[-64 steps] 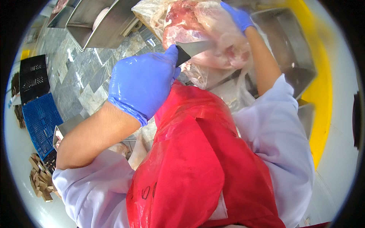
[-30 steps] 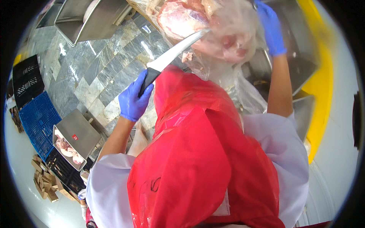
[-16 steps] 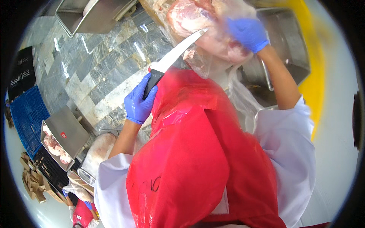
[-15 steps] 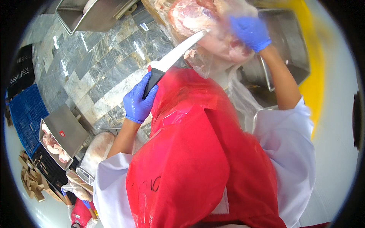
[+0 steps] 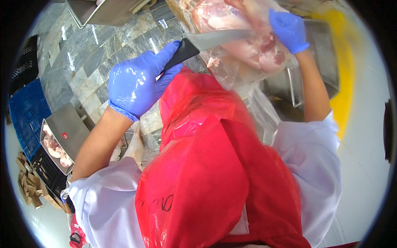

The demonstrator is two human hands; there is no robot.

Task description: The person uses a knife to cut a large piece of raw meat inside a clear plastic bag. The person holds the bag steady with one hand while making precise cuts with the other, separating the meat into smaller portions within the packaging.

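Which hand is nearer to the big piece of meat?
The right hand. It is at the right side of the meat, though whether it touches is unclear. The left hand is farther off, lower and leftward, holding the knife.

A: Viewpoint?
B: Wearer's head, left fisheye of the pair; upright, facing steeply down.
A: Range?
B: Close. Red apron (image 5: 194,173) fills lower centre; tiled floor (image 5: 93,68) farther off.
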